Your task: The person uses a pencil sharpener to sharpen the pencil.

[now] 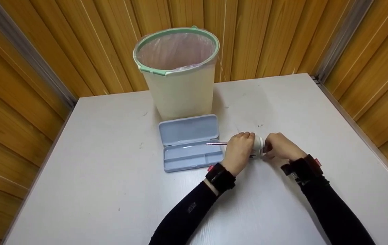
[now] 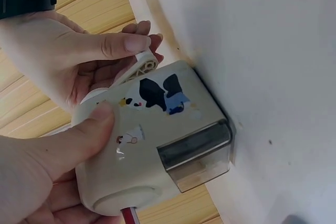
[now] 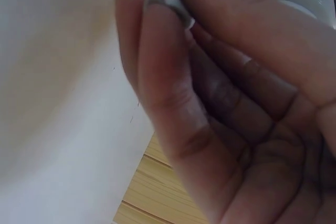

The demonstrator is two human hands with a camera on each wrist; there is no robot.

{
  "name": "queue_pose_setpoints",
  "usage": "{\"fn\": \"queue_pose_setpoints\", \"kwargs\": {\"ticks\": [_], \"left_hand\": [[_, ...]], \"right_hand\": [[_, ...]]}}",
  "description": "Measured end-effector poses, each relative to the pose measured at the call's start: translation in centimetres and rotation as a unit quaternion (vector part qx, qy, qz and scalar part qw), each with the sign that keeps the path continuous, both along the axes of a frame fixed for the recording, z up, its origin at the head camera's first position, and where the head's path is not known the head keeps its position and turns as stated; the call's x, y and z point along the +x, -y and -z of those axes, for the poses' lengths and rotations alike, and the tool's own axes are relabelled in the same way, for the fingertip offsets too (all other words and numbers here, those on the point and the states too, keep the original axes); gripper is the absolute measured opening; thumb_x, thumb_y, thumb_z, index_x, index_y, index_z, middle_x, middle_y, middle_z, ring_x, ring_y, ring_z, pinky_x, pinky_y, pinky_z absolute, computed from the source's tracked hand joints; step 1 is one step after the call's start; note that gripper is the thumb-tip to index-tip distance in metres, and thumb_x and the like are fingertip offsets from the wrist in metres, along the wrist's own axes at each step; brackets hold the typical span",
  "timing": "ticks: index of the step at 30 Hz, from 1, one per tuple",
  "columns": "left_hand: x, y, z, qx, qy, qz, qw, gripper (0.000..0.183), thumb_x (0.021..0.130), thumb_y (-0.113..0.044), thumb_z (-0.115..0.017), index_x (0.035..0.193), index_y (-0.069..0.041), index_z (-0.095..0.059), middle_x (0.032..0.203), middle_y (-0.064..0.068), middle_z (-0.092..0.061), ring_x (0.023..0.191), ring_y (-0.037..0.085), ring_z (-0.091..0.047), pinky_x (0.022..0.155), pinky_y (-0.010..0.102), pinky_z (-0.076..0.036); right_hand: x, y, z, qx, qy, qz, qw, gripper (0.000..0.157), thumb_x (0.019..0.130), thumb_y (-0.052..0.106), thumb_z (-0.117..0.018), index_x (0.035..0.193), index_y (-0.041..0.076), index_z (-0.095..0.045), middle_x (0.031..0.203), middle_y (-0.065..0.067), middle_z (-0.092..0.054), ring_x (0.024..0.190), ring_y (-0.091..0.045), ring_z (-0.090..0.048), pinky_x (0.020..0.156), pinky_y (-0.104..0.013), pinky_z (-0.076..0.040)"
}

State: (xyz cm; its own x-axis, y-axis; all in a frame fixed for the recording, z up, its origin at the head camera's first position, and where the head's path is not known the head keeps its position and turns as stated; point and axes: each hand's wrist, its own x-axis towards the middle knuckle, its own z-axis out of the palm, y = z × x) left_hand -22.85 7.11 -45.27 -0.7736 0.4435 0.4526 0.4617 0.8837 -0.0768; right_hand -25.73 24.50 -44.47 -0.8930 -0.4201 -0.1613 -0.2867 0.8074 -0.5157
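Observation:
My left hand (image 1: 239,151) grips a cream crank pencil sharpener (image 2: 142,145), its thumb over the side with cartoon animal stickers. From the sharpener's left end sticks out a thin dark red pencil (image 1: 216,143); only a short piece of it shows in the left wrist view. On the opposite end, my right hand (image 1: 283,147) pinches the crank handle (image 2: 137,69) between thumb and fingers. A bit of the white crank knob (image 3: 179,9) shows between the fingertips in the right wrist view. The sharpener has a see-through shavings drawer (image 2: 202,166).
An open light blue pencil case (image 1: 183,165) with divided compartments lies left of my hands. Behind it stands a cream trash bin (image 1: 183,92) with a green rim and a plastic liner. Wood-patterned walls (image 1: 248,37) surround the white table (image 1: 95,163).

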Motion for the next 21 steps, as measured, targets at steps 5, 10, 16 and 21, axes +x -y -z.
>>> {"fn": "queue_pose_setpoints", "kwargs": {"ticks": [5,10,16,21], "left_hand": [[0.0,-0.3,-0.1,-0.024,-0.019,-0.012,0.9994,0.017,0.089,-0.015,-0.061,0.103,-0.017,-0.071,0.093,-0.007,-0.072,0.083,0.007,-0.067,0.071,0.021,-0.054],[-0.5,-0.2,-0.4,-0.029,-0.027,-0.021,0.999,0.015,0.087,-0.019,-0.066,0.101,-0.018,-0.071,0.091,-0.008,-0.072,0.083,0.007,-0.067,0.071,0.021,-0.053],[-0.1,-0.2,-0.4,-0.027,-0.006,-0.002,0.9996,0.015,0.084,-0.018,-0.069,0.099,-0.018,-0.071,0.09,-0.007,-0.072,0.08,0.007,-0.067,0.069,0.021,-0.053],[0.0,-0.1,-0.2,-0.034,-0.02,0.0,0.9992,0.014,0.087,-0.014,-0.063,0.099,-0.017,-0.07,0.09,-0.007,-0.072,0.08,0.007,-0.066,0.07,0.02,-0.053]], "right_hand": [[0.5,-0.8,-1.1,-0.029,0.022,-0.025,0.999,0.01,0.069,0.001,-0.081,0.075,0.0,-0.072,0.07,-0.007,-0.072,0.061,-0.01,-0.061,0.059,-0.025,-0.051],[1.2,-1.0,-2.7,-0.043,0.014,-0.057,0.997,0.007,0.074,0.001,-0.079,0.077,0.0,-0.073,0.071,-0.008,-0.073,0.062,-0.009,-0.064,0.058,-0.022,-0.05],[2.2,-1.1,-4.2,-0.038,-0.011,-0.067,0.997,0.003,0.078,0.001,-0.077,0.078,0.001,-0.073,0.072,-0.005,-0.072,0.063,-0.009,-0.063,0.058,-0.022,-0.049],[2.5,-1.0,-4.7,-0.039,-0.027,-0.069,0.996,0.003,0.078,0.001,-0.076,0.079,0.001,-0.073,0.073,-0.004,-0.071,0.063,-0.009,-0.06,0.058,-0.022,-0.048]]}}
